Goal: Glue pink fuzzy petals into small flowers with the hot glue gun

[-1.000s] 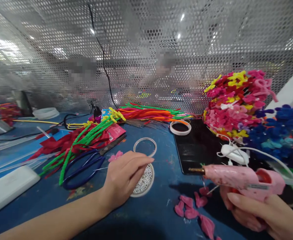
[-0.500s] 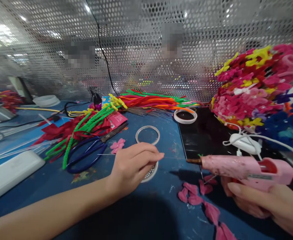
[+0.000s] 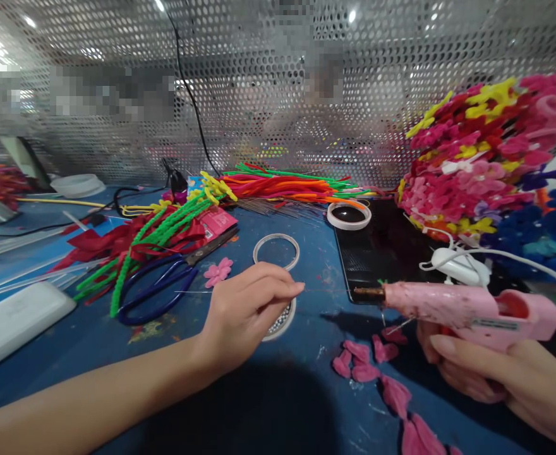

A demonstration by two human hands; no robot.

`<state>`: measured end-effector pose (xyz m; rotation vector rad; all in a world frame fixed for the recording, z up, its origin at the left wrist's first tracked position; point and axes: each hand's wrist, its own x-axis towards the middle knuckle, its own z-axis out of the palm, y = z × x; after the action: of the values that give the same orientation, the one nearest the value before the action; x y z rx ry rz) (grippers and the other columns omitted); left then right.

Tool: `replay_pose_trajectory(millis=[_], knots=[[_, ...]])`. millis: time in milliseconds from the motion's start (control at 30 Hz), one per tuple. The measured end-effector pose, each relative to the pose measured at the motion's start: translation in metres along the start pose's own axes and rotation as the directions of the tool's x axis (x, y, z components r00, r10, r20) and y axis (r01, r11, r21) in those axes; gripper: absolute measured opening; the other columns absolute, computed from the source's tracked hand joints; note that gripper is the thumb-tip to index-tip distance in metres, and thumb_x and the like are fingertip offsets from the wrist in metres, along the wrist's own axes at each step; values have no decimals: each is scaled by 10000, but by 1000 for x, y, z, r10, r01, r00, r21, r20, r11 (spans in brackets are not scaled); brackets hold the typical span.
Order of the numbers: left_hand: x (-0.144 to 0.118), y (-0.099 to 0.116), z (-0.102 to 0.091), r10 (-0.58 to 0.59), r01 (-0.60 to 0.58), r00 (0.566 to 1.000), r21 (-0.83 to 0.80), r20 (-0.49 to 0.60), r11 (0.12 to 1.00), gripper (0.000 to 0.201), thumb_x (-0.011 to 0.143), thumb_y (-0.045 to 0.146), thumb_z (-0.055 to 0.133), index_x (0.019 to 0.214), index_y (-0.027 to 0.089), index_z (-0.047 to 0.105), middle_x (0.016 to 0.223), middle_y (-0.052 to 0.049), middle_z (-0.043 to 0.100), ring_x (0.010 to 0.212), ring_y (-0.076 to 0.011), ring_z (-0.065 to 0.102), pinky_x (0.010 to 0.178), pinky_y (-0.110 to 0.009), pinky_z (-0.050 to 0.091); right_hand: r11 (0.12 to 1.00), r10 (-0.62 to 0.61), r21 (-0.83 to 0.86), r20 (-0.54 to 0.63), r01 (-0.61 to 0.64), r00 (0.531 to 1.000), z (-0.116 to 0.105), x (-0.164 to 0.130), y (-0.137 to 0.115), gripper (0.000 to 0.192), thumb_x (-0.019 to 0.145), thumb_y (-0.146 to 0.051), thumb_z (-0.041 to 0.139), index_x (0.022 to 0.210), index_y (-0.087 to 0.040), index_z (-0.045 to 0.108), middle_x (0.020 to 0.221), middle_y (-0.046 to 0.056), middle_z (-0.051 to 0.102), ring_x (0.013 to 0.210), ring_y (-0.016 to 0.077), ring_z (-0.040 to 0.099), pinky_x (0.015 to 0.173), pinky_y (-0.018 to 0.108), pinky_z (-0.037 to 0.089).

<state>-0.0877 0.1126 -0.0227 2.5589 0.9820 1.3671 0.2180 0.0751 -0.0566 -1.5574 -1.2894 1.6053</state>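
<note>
My left hand (image 3: 247, 309) pinches a thin metal wire (image 3: 193, 292) that runs level to the left and right of its fingertips. It hovers over a round lid of small white beads (image 3: 282, 319). My right hand (image 3: 491, 379) grips a pink hot glue gun (image 3: 467, 309), its brass nozzle pointing left toward the wire's right end. Several pink fabric petals (image 3: 377, 373) lie on the blue table below the gun. An empty clear ring lid (image 3: 276, 251) and a small pink flower (image 3: 218, 272) lie just beyond my left hand.
Blue-handled scissors (image 3: 157, 294), green and red pipe cleaners (image 3: 155, 240) and a white box (image 3: 15, 322) lie left. Orange and green stems (image 3: 282, 184) lie at the back by a perforated metal screen (image 3: 259, 95). Heaps of pink and blue flowers (image 3: 486, 158) stand right, beside a black mat (image 3: 377, 253).
My left hand lifted off the bead lid and now pinches the wire, held out toward the glue gun. The gun's nozzle moved slightly left and up.
</note>
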Motion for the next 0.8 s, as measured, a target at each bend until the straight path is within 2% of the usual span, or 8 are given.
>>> replay_pose_trajectory(millis=[133, 367, 500, 600, 667, 800], knots=[[0, 0, 0, 13, -13, 1000, -15, 7, 1000, 150, 798, 26, 603, 852, 153, 661, 830, -35, 689, 784, -109, 652, 708, -204, 531, 1000, -24, -16, 57, 25, 998, 0, -2, -2, 466, 652, -642, 615, 587, -181, 606, 416, -29, 394, 398, 85, 268, 398, 242, 205], [1, 1, -1, 11, -11, 1000, -23, 19, 1000, 152, 805, 31, 598, 856, 160, 661, 845, -40, 694, 791, -113, 652, 707, -212, 535, 998, -41, -36, 76, 44, 996, -1, -2, -2, 502, 662, -630, 621, 474, -181, 494, 409, -40, 355, 403, 78, 260, 402, 232, 198], [1, 1, 0, 11, -10, 1000, -23, 20, 1000, 146, 802, 29, 602, 857, 150, 662, 846, -40, 691, 801, -109, 650, 719, -204, 530, 1000, -30, -7, -16, 30, 999, 10, -9, -15, 480, 623, -632, 656, 526, -175, 543, 406, -54, 349, 405, 69, 247, 411, 223, 174], [1, 1, 0, 12, -11, 1000, -27, 23, 1000, 150, 800, 24, 601, 856, 150, 661, 843, -36, 690, 804, -107, 649, 723, -200, 528, 999, -27, 13, -98, 29, 995, 18, -15, -23, 517, 605, -638, 665, 482, -164, 496, 415, -49, 357, 420, 62, 249, 425, 216, 153], [1, 0, 0, 12, -11, 1000, -26, 24, 1000, 155, 801, 23, 599, 862, 151, 661, 845, -36, 689, 804, -106, 647, 723, -200, 527, 1000, -20, 9, -102, 21, 995, 20, -16, -24, 533, 596, -641, 665, 461, -162, 476, 412, -49, 352, 421, 59, 248, 424, 213, 150], [1, 0, -1, 27, -26, 999, -18, 41, 999, 162, 801, 21, 599, 878, 150, 658, 856, -39, 686, 812, -105, 646, 729, -198, 525, 999, 13, -33, -58, -15, 998, 15, -12, -20, 507, 590, -652, 655, 512, -164, 543, 417, -49, 366, 415, 59, 248, 409, 207, 173]])
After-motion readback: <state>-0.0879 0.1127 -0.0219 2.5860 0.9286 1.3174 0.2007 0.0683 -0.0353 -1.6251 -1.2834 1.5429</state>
